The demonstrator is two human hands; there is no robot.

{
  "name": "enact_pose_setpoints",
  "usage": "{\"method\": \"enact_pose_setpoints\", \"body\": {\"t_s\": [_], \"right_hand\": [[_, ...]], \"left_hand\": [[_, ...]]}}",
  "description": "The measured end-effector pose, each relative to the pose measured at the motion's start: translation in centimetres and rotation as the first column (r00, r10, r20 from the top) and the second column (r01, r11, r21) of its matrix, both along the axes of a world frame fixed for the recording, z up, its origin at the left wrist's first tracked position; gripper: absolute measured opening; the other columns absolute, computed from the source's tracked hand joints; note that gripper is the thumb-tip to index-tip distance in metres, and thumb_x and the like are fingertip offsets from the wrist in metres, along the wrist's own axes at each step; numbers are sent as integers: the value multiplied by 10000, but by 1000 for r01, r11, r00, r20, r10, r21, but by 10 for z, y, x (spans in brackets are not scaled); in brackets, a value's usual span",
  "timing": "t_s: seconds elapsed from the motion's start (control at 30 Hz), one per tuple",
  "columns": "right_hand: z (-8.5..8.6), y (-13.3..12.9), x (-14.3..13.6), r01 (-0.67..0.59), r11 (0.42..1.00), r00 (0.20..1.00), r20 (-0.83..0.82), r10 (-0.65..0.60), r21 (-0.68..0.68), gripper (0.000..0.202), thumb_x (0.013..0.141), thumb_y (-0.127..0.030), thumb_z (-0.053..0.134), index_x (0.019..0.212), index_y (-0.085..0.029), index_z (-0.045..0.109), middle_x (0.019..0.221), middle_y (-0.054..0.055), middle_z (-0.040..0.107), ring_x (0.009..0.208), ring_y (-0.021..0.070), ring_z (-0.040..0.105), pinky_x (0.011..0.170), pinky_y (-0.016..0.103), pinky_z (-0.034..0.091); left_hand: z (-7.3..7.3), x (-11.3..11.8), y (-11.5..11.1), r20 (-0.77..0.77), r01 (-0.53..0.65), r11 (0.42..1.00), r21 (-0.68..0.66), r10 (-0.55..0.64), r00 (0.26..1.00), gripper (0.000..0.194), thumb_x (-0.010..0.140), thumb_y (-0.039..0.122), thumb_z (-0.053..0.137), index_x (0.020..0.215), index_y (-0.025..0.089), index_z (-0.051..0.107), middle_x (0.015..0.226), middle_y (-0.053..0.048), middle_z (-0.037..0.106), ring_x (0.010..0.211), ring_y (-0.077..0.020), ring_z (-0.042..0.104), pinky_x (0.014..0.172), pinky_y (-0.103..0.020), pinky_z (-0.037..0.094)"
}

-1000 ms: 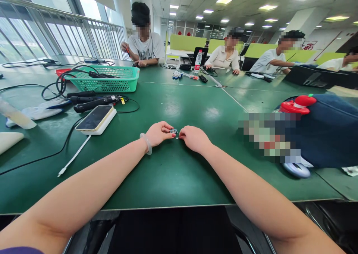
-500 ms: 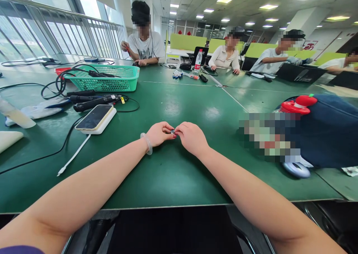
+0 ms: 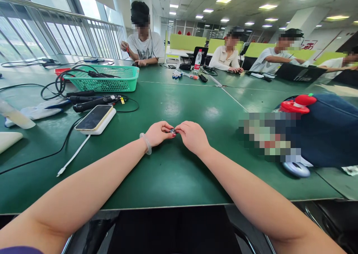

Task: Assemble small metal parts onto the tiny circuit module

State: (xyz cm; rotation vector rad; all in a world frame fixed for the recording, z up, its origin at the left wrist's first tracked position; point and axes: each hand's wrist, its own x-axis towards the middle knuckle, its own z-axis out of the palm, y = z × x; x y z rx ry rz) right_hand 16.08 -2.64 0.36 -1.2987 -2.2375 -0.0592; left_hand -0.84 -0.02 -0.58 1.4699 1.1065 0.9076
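My left hand, with a pale bangle at its wrist, pinches a small dark and silvery object between thumb and fingers. It is too small and too covered to name. My right hand has its fingertips closed at the right side of the same object, meeting the left fingertips. Both hands are low over the middle of the green table. Left of them, a phone rests on a white block with a white cable.
Farther left are a green basket, black cables, black handled tools and a glove. A dark blue bag, a red-topped item and a mouse lie right. A bottle stands farther back; several people sit around.
My fingertips have shifted slightly, and a little more of the small object shows between them. Across the table, one person's hands have come together.
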Motion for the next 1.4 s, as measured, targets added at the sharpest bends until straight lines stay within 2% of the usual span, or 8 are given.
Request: {"method": "enact_pose_setpoints", "body": {"t_s": [0.17, 0.37, 0.57, 0.7, 0.87, 1.2, 1.4], "right_hand": [[1, 1, 4, 32, 999, 997, -72, -34, -26, 203, 885, -235, 496, 976, -194, 672, 915, 51, 669, 867, 168, 584, 787, 288, 430], [0, 1, 3, 46, 995, 997, -57, -51, -87, 189, 861, -274, 546, 986, -213, 673, 883, 38, 660, 828, 162, 581, 746, 284, 431], [0, 0, 1, 36, 995, 998, -47, -41, -91, 183, 858, -325, 549, 910, -210, 682, 839, 34, 647, 770, 145, 568, 704, 274, 416], [-1, -1, 0, 42, 997, 998, -54, -46, -67, 174, 836, -325, 574, 890, -195, 676, 830, 31, 648, 732, 139, 560, 681, 273, 411], [-1, -1, 0, 38, 997, 998, -57, -42, -66, 153, 818, -318, 599, 872, -195, 671, 818, 27, 648, 719, 136, 562, 689, 269, 414], [-1, -2, 0, 25, 998, 998, -64, -29, -59, 153, 816, -340, 606, 841, -205, 673, 792, 21, 637, 703, 132, 553, 676, 266, 401], [-1, -2, 0, 31, 998, 997, -72, -35, -57, 160, 807, -354, 617, 823, -201, 661, 783, 19, 629, 698, 131, 545, 673, 265, 389]], "left_hand": [[0, -2, 1, 20, -29, 999, 24, 29, 999, 323, 554, 171, 792, 817, 132, 608, 751, -43, 694, 734, -158, 647, 820, -380, 486], [2, 0, 0, 46, -36, 999, 25, 35, 998, 294, 557, 150, 772, 805, 132, 615, 715, -24, 683, 712, -141, 636, 808, -354, 485], [5, 0, -3, 35, -4, 1000, 27, 3, 999, 280, 587, 149, 749, 838, 135, 625, 723, -27, 685, 709, -139, 634, 821, -347, 472], [6, 1, -4, -35, -11, 998, 64, 14, 999, 267, 624, 164, 722, 873, 142, 625, 743, -22, 683, 730, -144, 630, 820, -339, 466], [5, 2, -5, -29, -22, 997, 70, 25, 999, 249, 632, 165, 707, 867, 147, 629, 732, -21, 675, 719, -142, 622, 794, -323, 460], [12, 7, -11, 23, -70, 997, -29, 71, 997, 225, 647, 111, 671, 870, 132, 648, 735, -30, 683, 700, -126, 609, 782, -299, 455], [16, 10, -14, 125, -46, 984, -172, 68, 990, 255, 700, 157, 641, 949, 132, 690, 844, -62, 693, 721, -130, 607, 730, -290, 492]]}}
